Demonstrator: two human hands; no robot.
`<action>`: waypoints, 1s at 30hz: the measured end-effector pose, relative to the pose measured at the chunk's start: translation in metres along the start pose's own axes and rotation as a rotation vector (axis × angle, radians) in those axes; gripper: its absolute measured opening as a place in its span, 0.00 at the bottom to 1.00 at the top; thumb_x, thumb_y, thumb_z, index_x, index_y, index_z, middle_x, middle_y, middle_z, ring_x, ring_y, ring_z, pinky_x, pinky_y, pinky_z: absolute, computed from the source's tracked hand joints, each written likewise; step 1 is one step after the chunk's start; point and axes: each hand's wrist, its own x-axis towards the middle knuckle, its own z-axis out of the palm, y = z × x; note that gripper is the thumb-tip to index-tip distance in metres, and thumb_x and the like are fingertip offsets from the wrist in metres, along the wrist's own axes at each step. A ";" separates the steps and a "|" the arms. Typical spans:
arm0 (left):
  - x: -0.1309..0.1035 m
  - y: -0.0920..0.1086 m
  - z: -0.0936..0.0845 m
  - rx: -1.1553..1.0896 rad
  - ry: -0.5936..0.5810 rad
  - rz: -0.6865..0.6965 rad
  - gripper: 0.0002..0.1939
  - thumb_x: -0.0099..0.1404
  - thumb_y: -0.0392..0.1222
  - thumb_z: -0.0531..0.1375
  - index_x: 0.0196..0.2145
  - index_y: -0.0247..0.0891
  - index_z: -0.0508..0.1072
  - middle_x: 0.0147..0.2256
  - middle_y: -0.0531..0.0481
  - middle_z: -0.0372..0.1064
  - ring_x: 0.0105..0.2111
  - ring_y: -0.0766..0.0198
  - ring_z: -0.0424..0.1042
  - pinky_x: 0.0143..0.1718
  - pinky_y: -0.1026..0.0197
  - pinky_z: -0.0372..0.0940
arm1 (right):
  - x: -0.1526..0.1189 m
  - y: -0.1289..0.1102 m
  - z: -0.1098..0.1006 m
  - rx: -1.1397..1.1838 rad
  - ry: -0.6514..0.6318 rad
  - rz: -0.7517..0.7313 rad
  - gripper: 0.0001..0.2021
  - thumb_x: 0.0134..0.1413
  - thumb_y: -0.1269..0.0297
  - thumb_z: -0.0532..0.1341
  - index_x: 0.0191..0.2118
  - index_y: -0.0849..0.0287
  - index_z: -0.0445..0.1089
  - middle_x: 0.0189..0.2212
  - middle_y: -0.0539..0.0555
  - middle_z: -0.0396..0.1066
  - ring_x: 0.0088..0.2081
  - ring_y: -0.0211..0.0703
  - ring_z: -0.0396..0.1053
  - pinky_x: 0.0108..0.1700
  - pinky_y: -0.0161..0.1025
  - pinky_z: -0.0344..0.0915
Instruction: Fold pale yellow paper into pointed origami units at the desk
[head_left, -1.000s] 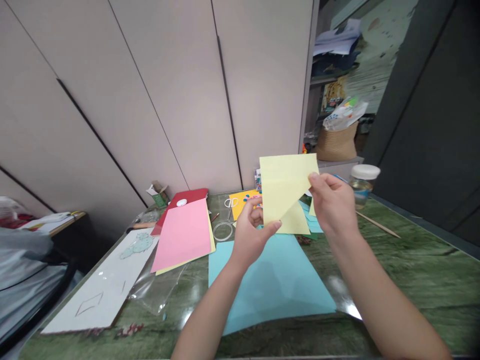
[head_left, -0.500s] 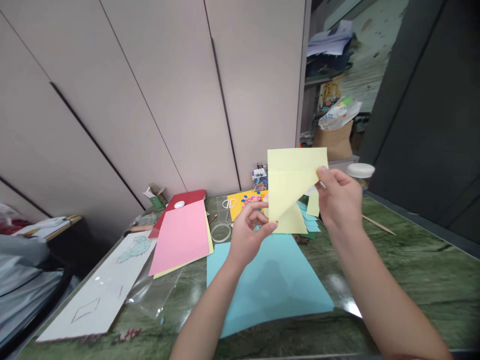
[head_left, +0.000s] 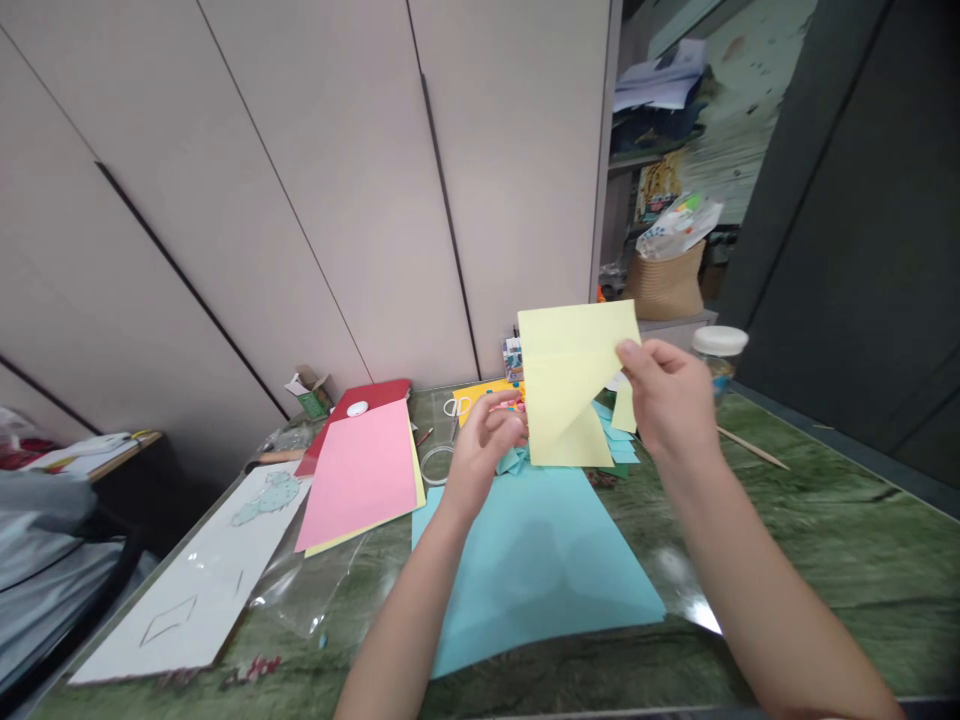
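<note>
A pale yellow sheet of paper is held up above the table, its lower right part cut or folded along a slant. My right hand pinches it at the right edge between thumb and fingers. Just left of the sheet is my left hand, its fingers loosely bent and apart, holding nothing. Below both hands a large light blue sheet lies flat on the green marbled table. Small blue paper pieces lie behind my left hand, and more blue slips sit under the yellow sheet's right side.
Pink paper rests over a red folder at the left, beside a white board with a drawing. White-handled scissors and a tape roll lie nearby. At right are a wooden stick and a white-lidded jar.
My left hand has let go of the yellow paper's lower left corner and drawn slightly left. My right hand has shifted a little left with the sheet.
</note>
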 end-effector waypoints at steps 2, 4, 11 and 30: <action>-0.001 0.001 0.003 0.024 -0.045 -0.090 0.25 0.52 0.45 0.67 0.46 0.37 0.66 0.33 0.47 0.75 0.33 0.63 0.74 0.37 0.62 0.66 | -0.004 0.000 0.003 -0.049 -0.018 0.013 0.14 0.42 0.59 0.69 0.18 0.57 0.66 0.18 0.47 0.63 0.23 0.35 0.60 0.29 0.36 0.59; -0.002 0.002 0.006 0.035 -0.045 -0.166 0.26 0.47 0.41 0.70 0.42 0.36 0.67 0.33 0.47 0.75 0.32 0.63 0.74 0.35 0.62 0.66 | -0.007 -0.001 0.005 -0.104 -0.026 0.008 0.14 0.42 0.59 0.69 0.17 0.57 0.66 0.18 0.46 0.62 0.23 0.35 0.59 0.29 0.36 0.59; 0.000 0.002 0.008 -0.019 0.051 -0.136 0.25 0.44 0.37 0.71 0.40 0.36 0.68 0.31 0.49 0.77 0.29 0.63 0.74 0.31 0.64 0.66 | -0.014 -0.009 0.009 -0.207 -0.388 0.070 0.10 0.52 0.55 0.61 0.32 0.56 0.72 0.32 0.50 0.73 0.37 0.45 0.69 0.40 0.39 0.64; -0.006 0.006 0.005 0.118 0.022 0.040 0.22 0.52 0.37 0.66 0.45 0.35 0.67 0.47 0.43 0.72 0.46 0.56 0.72 0.43 0.61 0.66 | -0.027 0.002 0.022 -0.206 -0.574 0.222 0.08 0.39 0.63 0.70 0.19 0.58 0.72 0.26 0.51 0.73 0.33 0.44 0.70 0.39 0.41 0.63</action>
